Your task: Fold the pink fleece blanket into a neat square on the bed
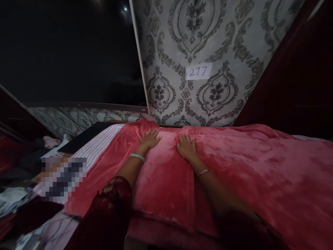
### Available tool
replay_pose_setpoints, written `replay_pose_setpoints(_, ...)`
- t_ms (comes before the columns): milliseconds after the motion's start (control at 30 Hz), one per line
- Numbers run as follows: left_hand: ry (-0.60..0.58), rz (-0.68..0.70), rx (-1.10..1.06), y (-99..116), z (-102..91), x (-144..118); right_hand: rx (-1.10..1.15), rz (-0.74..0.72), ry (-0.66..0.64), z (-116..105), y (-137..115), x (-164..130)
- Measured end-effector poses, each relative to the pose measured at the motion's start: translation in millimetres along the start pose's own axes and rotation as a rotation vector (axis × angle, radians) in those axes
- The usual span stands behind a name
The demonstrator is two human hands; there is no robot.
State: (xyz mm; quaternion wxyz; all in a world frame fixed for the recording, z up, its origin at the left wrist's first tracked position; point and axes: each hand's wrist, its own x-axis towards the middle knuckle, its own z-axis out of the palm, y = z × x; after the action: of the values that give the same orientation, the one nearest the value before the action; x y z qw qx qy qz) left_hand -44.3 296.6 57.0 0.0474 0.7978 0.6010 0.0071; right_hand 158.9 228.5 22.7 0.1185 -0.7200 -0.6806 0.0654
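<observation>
A plush red and pink blanket (161,180) lies spread over a long surface, with a folded panel in its middle. Flat on the far part of this panel rests my left hand (150,139), fingers stretched out and a pale bangle on the wrist. To its right, my right hand (186,147) lies palm down on the blanket, its fingers spread; a thin silver bracelet circles that wrist. Neither hand grips the cloth. The pile looks brushed into lighter and darker patches. Dark red sleeves cover both upper forearms.
Beyond the blanket stands a patterned wall with a paper label (198,71) reading 277. A large dark screen (73,52) is at the upper left. A striped cloth (100,140) shows under the blanket's left edge. Heaped clothes (15,199) lie at the lower left.
</observation>
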Motion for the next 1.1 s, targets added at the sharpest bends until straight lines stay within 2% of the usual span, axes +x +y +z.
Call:
replay_pose_setpoints(67, -0.058, -0.109, -0.020, -28, -6.8, -11, 0.006, -0.007, 0.004, 1, 1, -1)
replay_pose_setpoints(133, -0.056, -0.191, -0.019, -48, -13.8, -29, 0.019, -0.008, -0.002, -1, 3, 0)
replay_pose_setpoints(233, 0.040, -0.214, -0.045, -52, -24.3, -62, 0.053, 0.009, -0.044, -12, 0, -1)
replay_pose_setpoints(333, 0.098, -0.033, -0.082, -27, -28.2, -95, 0.091, 0.053, -0.032, -32, -9, -16)
replay_pose_setpoints(433, 0.106, 0.214, -0.093, 10, -18.0, -128, 0.075, -0.022, 0.068, -41, -23, -54)
replay_pose_setpoints(533, 0.080, 0.359, -0.061, 40, 4.3, -155, 0.017, -0.123, 0.077, -30, -32, -102)
replay_pose_setpoints(667, 0.081, 0.368, 0.035, 53, 31.6, -171, -0.057, -0.161, 0.064, -4, -27, -137)
replay_pose_setpoints(833, 0.095, 0.349, 0.087, 32, 36.7, -175, -0.082, -0.164, 0.089, 1, -20, -139)
replay_pose_setpoints(1100, 0.027, 0.068, 0.001, -37, 27.5, -225, -0.030, -0.153, 0.021, -9, -21, -139)
